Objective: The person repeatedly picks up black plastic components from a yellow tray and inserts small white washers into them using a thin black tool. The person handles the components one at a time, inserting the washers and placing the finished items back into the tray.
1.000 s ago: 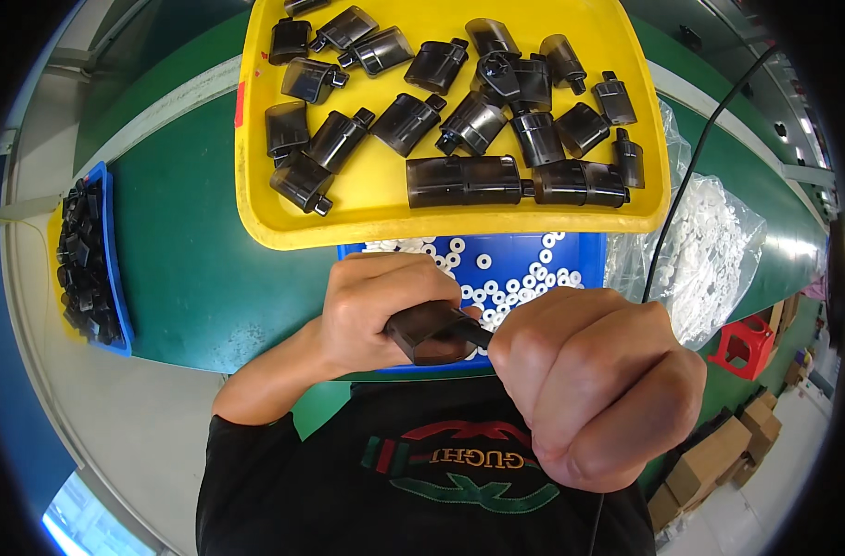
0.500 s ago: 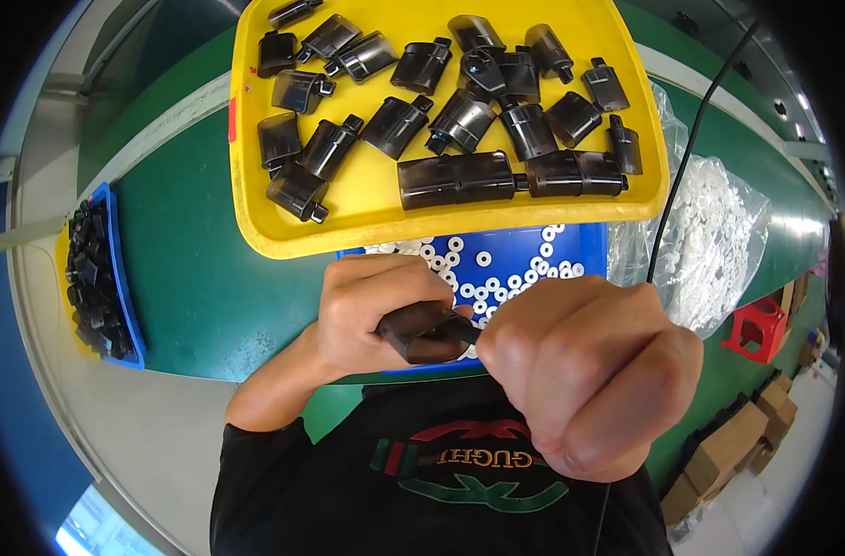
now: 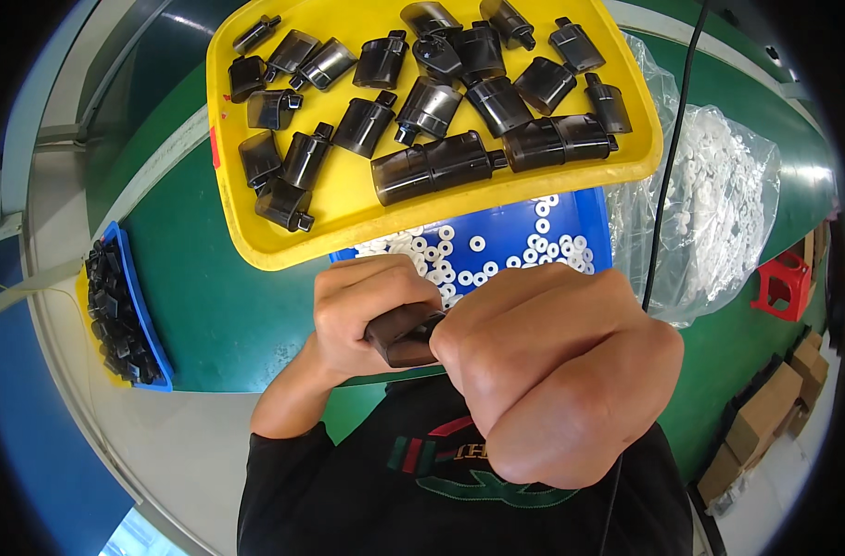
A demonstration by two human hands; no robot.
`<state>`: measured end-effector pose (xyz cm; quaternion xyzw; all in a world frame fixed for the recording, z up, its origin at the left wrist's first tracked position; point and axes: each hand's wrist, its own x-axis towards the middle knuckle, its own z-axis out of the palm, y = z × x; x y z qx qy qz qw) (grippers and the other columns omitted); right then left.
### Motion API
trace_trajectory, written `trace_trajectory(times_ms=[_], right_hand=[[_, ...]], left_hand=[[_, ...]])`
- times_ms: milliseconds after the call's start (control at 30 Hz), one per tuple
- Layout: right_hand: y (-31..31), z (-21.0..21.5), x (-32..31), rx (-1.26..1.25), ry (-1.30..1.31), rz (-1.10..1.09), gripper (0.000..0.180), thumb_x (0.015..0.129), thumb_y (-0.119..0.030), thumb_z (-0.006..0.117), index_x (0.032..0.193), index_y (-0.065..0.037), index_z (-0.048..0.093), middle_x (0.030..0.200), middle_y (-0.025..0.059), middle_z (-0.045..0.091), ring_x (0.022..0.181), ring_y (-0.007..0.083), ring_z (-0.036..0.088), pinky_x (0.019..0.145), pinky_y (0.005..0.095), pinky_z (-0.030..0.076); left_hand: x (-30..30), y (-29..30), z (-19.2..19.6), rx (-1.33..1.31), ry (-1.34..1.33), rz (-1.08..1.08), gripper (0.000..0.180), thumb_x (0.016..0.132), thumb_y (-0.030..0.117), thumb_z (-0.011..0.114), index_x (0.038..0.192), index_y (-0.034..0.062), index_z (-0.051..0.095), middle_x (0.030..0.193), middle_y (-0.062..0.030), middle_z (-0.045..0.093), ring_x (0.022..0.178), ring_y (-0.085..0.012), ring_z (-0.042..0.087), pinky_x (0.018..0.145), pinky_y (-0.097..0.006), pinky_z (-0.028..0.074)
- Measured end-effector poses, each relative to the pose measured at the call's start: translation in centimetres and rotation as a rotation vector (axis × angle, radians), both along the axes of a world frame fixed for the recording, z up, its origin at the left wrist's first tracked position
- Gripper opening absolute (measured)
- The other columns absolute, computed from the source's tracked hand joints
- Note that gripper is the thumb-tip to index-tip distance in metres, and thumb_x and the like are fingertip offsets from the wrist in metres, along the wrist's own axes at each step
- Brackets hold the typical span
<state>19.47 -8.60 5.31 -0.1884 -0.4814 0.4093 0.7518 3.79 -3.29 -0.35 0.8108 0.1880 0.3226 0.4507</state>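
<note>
My left hand (image 3: 371,301) is closed around a dark translucent plastic cartridge (image 3: 406,338), its open-looking wide part showing below the fingers. Right up against it is my right hand (image 3: 561,375), curled into a fist at the cartridge's narrow end. That end, and whatever the right fingers pinch, are hidden behind the knuckles. Just beyond both hands lies a blue tray (image 3: 584,218) with many small white rings (image 3: 478,244) in it. A yellow tray (image 3: 348,232) rests over its far part, holding many similar dark cartridges (image 3: 429,167) with narrow spouts.
A clear plastic bag (image 3: 710,204) full of white rings sits on the green table (image 3: 228,315) at the right. A black cable (image 3: 668,167) hangs past it. At the far left, a blue-edged bin (image 3: 144,306) holds dark parts. A red stool (image 3: 782,285) and cardboard boxes (image 3: 763,408) stand lower right.
My right hand has moved left and closer to the left hand, covering the cartridge's spout that showed before. The whole view has also shifted and tilted slightly.
</note>
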Motion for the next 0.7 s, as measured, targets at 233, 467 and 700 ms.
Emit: trace_trajectory(times_ms=[233,467,700], right_hand=[[0.2,0.7,-0.1,-0.014,0.167,-0.009,0.018,0.073,0.006,0.055,0.061,-0.002,0.045,0.065,0.0152,0.053,0.048,0.0232,0.035,0.048,0.0338,0.030],[0.4,0.2,0.1,-0.010,0.070,0.026,0.018,0.073,0.006,0.057,0.061,-0.002,0.046,0.063,0.0133,0.051,0.047,0.0219,0.037,0.046,0.0327,0.031],[1.0,-1.2,0.4,-0.016,-0.006,0.084,0.019,0.072,0.007,0.059,0.061,-0.002,0.046,0.061,0.0113,0.050,0.047,0.0206,0.038,0.044,0.0316,0.032]], left_hand=[[-0.1,0.2,-0.2,-0.019,-0.025,-0.019,0.035,0.059,0.015,0.089,0.078,0.0020,0.062,0.065,-0.0076,0.056,0.054,-0.0222,0.055,0.048,-0.030,0.040],[-0.1,0.2,-0.3,-0.032,-0.060,-0.034,0.036,0.058,0.016,0.089,0.079,0.0014,0.062,0.066,-0.0082,0.058,0.054,-0.0226,0.056,0.049,-0.030,0.041],[0.1,0.4,1.1,0.177,0.002,-0.008,0.033,0.061,0.017,0.086,0.076,0.0004,0.062,0.064,-0.0087,0.057,0.051,-0.0243,0.057,0.046,-0.032,0.043]])
